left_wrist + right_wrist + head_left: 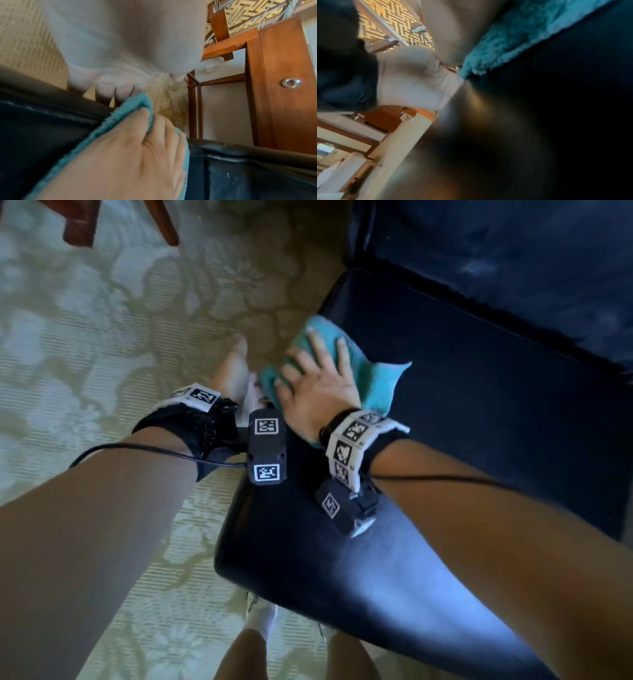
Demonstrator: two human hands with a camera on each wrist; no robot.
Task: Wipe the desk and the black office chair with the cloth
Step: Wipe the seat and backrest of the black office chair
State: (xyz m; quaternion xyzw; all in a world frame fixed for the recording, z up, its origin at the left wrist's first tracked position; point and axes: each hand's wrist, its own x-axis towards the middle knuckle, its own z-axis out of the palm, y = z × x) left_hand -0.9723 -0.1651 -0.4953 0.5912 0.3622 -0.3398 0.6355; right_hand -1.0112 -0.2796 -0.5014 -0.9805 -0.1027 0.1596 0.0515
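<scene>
At the left edge of the black office chair's seat (428,412), the right hand (318,388) presses the teal cloth (373,381) down, its fingers (313,344) spread flat on top. The left hand (233,368) hangs just beside it over the carpet (85,337), fingers straight, holding nothing. Part of the cloth overhangs the seat edge; a push outward could slide it off, since nothing clamps it. The counter is not clearly visible.

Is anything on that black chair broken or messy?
A little. The black chair has pale scuffs and white specks on its worn edge, seen from the left wrist. The right hand presses the teal cloth on the seat. Nothing is spilled.
</scene>
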